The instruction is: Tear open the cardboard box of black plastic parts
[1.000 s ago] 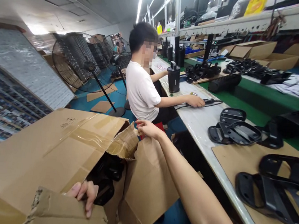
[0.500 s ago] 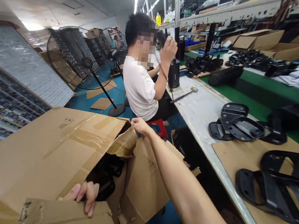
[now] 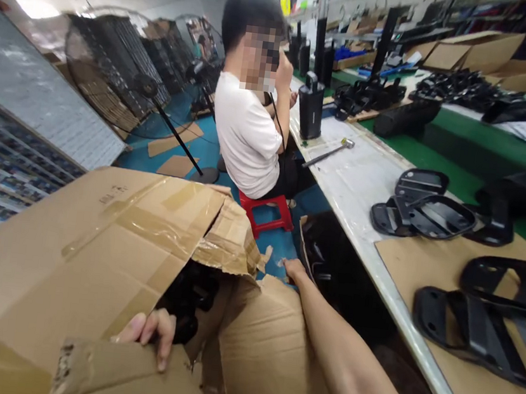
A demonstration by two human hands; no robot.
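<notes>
Cardboard fills the lower left: a big cardboard box lies tipped with its taped top toward the camera and its torn opening facing right, black parts dark inside. The left hand sits at the near lip of that opening, fingers curled over a ragged near flap. Right of it hangs the loose side flap, its long edge running away toward the red stool; the right hand, at the flap's far upper corner, pinches the torn edge and is the nearer one to it. Farther right, a seated person works at the workbench, where black plastic bases lie near its front edge.
</notes>
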